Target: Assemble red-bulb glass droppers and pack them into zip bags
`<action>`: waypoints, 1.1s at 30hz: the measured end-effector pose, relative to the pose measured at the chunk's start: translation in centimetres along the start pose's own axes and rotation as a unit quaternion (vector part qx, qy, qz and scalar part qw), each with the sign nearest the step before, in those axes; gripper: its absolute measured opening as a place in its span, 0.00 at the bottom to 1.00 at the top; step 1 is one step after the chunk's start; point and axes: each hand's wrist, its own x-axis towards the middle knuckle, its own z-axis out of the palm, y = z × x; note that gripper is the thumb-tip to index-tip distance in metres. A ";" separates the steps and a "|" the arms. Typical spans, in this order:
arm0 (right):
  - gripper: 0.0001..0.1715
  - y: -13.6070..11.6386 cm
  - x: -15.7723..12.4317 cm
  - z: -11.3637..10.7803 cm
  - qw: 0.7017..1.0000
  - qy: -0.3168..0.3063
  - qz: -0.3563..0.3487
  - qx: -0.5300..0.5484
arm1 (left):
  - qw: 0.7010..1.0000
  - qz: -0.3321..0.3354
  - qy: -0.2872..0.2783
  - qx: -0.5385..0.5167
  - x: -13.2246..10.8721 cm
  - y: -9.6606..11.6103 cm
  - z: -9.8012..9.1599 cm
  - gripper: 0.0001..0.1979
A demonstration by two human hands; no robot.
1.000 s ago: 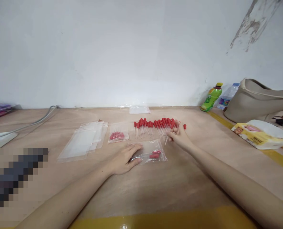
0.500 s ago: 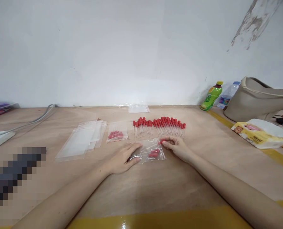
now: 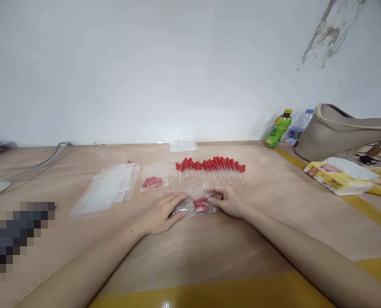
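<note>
A clear zip bag (image 3: 190, 209) lies in the middle of the table with several red-bulbed droppers (image 3: 201, 205) inside. My left hand (image 3: 164, 214) holds the bag's left side down, thumb and fingers on either side of it. At the right-hand mouth of the bag, the fingers of my right hand (image 3: 226, 201) are pinched against its edge. Just behind lies a row of loose droppers (image 3: 219, 167), red bulbs away from me and clear stems toward me. A filled zip bag (image 3: 153, 182) with red bulbs showing lies to the left.
Flat clear bags (image 3: 97, 194) overlap at the left, and another bag (image 3: 183, 146) lies by the wall. A green bottle (image 3: 278, 129), a clear bottle (image 3: 301, 126), a beige handbag (image 3: 334, 132) and a yellow-white tissue pack (image 3: 341, 175) stand at the right. A cable (image 3: 45, 160) runs at far left.
The red dropper that my right fingers held at the bag's mouth is now in the bag with the others. My right hand has moved slightly left; my left hand stays on the bag.
</note>
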 end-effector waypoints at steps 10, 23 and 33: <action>0.09 -1.2 5.8 -3.6 0.878 0.256 -0.015 -0.404 | 1.000 -0.009 -0.020 0.021 -0.1 -0.7 0.3 0.23; 0.13 -2.8 9.9 -1.1 0.850 0.261 0.129 -0.439 | 1.000 -0.005 -0.014 0.011 -0.1 -0.5 0.2 0.22; 0.21 -1.2 4.3 -3.5 0.953 0.240 -0.069 -0.170 | 1.000 -0.009 -0.021 0.020 0.0 -0.5 0.2 0.22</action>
